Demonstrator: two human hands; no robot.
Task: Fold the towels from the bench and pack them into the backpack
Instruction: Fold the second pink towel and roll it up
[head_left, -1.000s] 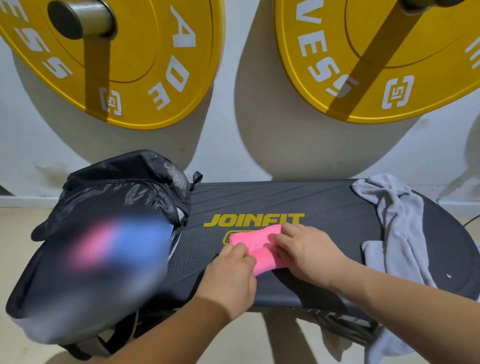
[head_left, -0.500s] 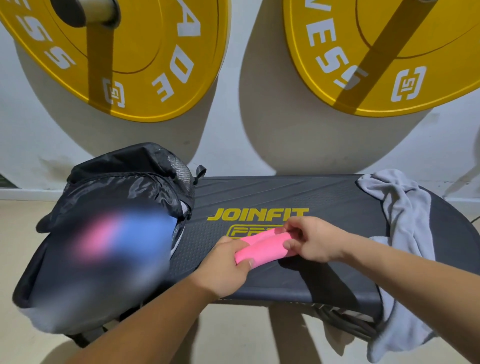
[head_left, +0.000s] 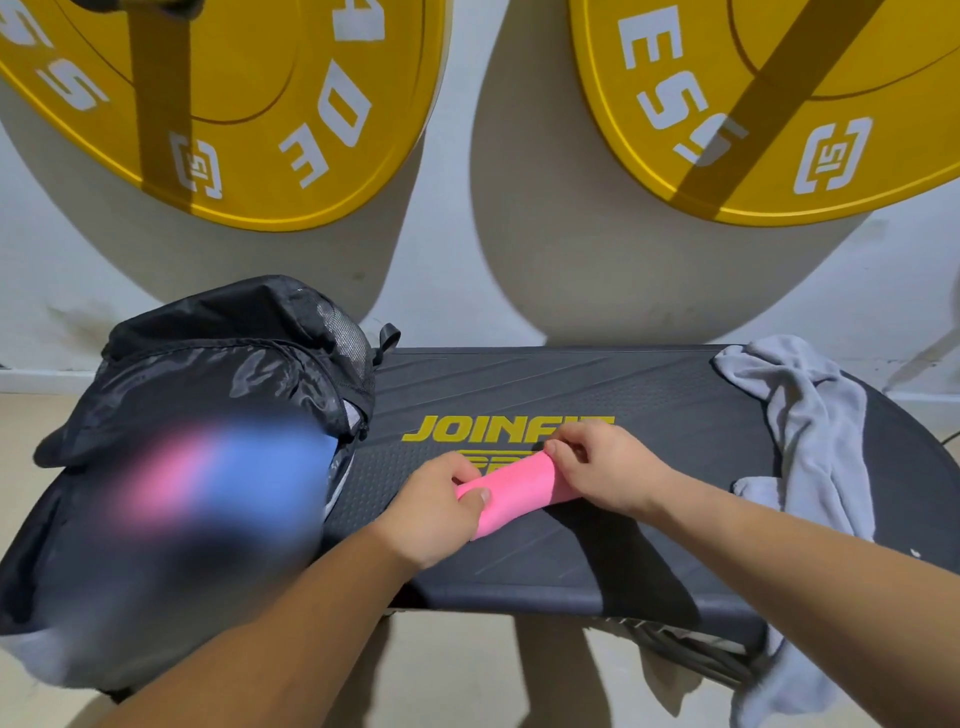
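Now, from the head camera: the small, bright pink, soft cloth towel (head_left: 511, 491), folded into a compact bundle, lies just below the yellow lettering on the dark textured bench (head_left: 649, 415). The left hand (head_left: 441, 512) pinches the end nearer the black nylon backpack (head_left: 223, 374), thumb on top; the right hand (head_left: 605, 467) grips the far end, fingers curled over it. It looks light, limp and easy to spring open, so hold it across the fold with both ends pressed. A crumpled grey towel (head_left: 810, 415) drapes over the bench end farthest from the backpack.
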